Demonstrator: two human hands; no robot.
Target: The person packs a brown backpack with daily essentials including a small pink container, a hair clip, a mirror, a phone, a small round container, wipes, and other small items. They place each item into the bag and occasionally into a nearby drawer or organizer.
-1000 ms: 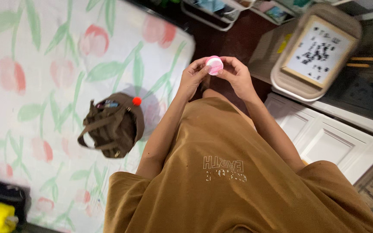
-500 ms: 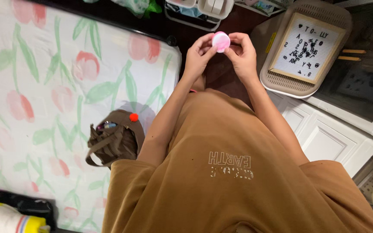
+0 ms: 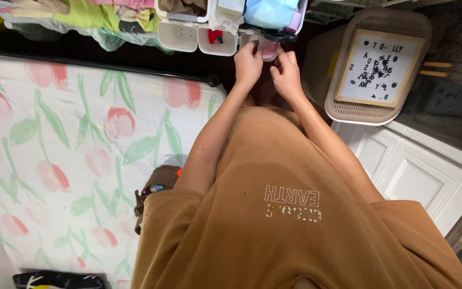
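Both of my hands are stretched out ahead of my brown shirt and hold a small round pink jar (image 3: 269, 49) between them. My left hand (image 3: 248, 63) grips its left side, my right hand (image 3: 285, 72) its right side, fingers curled around it. The jar is mostly hidden by my fingers. It sits just below a white storage cart (image 3: 199, 33) with small bins and a blue pouch (image 3: 270, 12).
A bed with a tulip-print sheet (image 3: 60, 144) fills the left. A brown bag (image 3: 156, 184) lies on it beside my left arm. A beige basket lid carrying a white letter board (image 3: 372, 65) stands at the right above white cabinet doors (image 3: 402, 171). Folded clothes (image 3: 76, 13) at top left.
My hands moved forward with the pink jar, up to the white cart. The view tilted forward, so the bed and the brown bag slid down the frame.
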